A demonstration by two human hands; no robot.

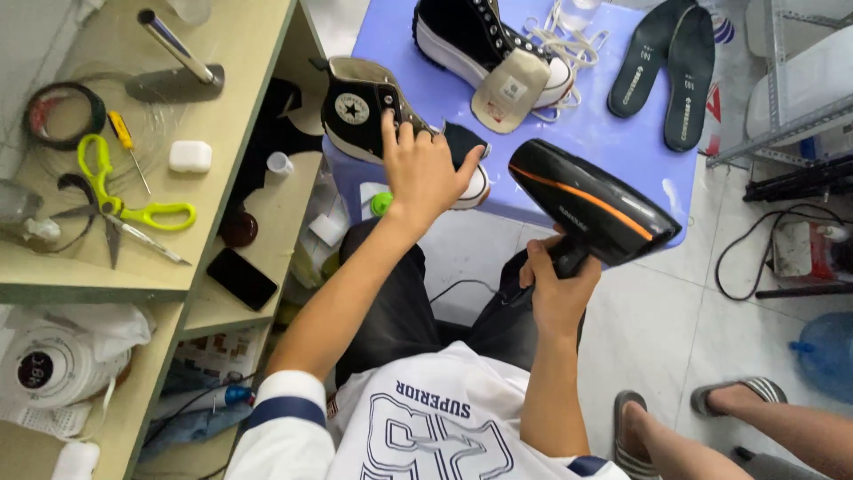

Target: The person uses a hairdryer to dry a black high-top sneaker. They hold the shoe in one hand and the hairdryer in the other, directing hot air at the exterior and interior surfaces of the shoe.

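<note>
Black high-top sneaker point(391, 133) sits steadied under the left hand point(425, 169), fingers spread flat; right hand point(558, 289) clenches the hair dryer point(591, 204); best aim its nozzle squarely shoeward.

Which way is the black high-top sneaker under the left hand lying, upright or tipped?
Tipped. The black high-top sneaker lies on its side on the blue table, round ankle patch facing up, with the left hand pressed on it.

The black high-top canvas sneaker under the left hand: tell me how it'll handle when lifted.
The black high-top canvas sneaker probably flops at its unlaced collar. Its thick white sole looks stiff and bottom-heavy. The left hand presses it on the purple plastic table, so sliding seems unlikely.
</note>
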